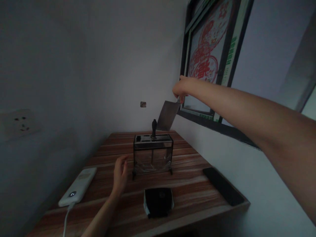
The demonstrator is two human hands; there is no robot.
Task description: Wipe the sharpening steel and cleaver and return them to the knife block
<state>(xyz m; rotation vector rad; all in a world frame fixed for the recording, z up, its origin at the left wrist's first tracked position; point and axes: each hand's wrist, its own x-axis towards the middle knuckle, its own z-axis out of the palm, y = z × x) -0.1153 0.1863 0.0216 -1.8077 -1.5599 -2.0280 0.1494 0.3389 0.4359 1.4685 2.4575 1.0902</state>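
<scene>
Raised over the far right of the table, my right hand [181,89] is closed round the handle of a cleaver [168,115]. Its broad blade hangs down and to the left, tilted, just above a see-through knife block [153,161]. A black-handled knife [154,126] stands in the block's slotted top, its thin blade showing faintly through the clear front. Beside the block's left side is my left hand [120,172], holding nothing, with its fingers loosely bent and apart. Whether a fingertip touches the block I cannot tell.
On the striped wooden table [187,184] lie a black pouch-like item [159,201] at the front, a dark phone [223,185] along the right edge, and a white power bank [79,186] with a cable at left. A window ledge [217,126] juts out at right.
</scene>
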